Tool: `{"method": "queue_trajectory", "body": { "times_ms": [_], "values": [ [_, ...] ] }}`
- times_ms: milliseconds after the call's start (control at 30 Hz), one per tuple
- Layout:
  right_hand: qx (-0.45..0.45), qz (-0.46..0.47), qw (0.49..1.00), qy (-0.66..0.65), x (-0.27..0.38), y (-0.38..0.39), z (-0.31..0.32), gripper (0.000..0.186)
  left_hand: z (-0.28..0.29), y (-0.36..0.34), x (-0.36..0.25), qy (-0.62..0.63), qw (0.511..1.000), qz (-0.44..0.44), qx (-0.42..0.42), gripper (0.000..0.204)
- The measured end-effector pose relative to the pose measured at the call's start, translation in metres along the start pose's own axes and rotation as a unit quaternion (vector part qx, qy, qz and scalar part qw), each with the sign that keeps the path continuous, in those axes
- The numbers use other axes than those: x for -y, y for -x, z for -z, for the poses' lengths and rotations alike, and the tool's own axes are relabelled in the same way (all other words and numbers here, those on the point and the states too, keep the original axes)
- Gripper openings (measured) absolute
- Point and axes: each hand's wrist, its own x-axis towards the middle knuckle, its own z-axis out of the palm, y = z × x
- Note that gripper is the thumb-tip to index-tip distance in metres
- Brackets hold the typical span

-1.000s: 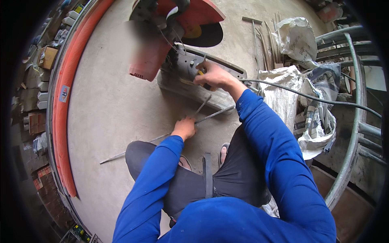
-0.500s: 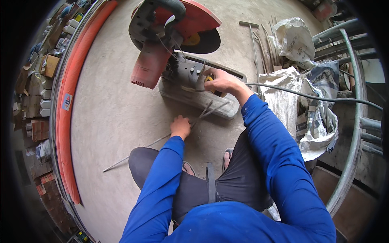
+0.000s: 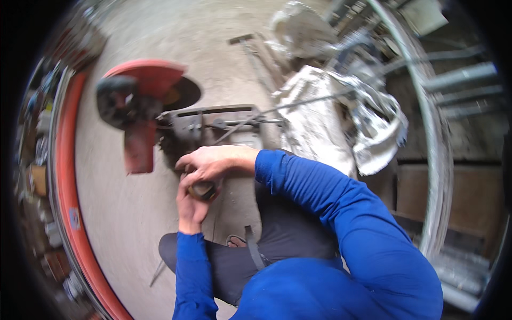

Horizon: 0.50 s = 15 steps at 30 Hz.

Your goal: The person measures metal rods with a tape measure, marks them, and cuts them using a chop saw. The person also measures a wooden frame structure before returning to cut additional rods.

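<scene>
At the far left I make out stacked boxes and goods (image 3: 40,178), smeared by motion, and alongside them a long orange-red roll (image 3: 66,160) lying on the floor (image 3: 117,213). Next along, the tip of a thin rod (image 3: 157,273) shows on the floor beside the dark trousers (image 3: 293,224). Above it I have the cut-off saw (image 3: 141,152), its red guard and dark disc raised over a grey metal base (image 3: 234,113).

The left hand (image 3: 192,205) reaches up from its blue sleeve, just below the saw; its fingertips run in under the other hand, so I cannot tell how firmly that grip is closed. The tape measure (image 3: 202,190), a rounded dark case with a yellowish face, sits between the two hands, in front of the saw base. The right hand (image 3: 210,162) comes in from the right and bends over it, its grip curled and pinching the case, though blur hides the exact finger contact.

Lower down, a sandalled foot (image 3: 236,241) shows between the legs. Farther right I see a cable (image 3: 320,98) crossing above a crumpled white sack (image 3: 314,114), and last a curved metal rail (image 3: 426,122).
</scene>
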Motion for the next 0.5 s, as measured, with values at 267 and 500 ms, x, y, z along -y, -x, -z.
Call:
{"method": "queue_trajectory", "body": {
  "times_ms": [267,500],
  "values": [
    [-0.434,-0.185,0.882,-0.011,-0.074,0.297,0.020,0.034,0.012,0.059,0.003,-0.061,0.997,0.042,0.006,0.052],
    [-0.265,-0.630,0.697,-0.218,-0.199,0.414,-0.202,0.037,0.011,0.085,-0.032,-0.131,0.990,0.051,0.009,0.052]
  ]
}}
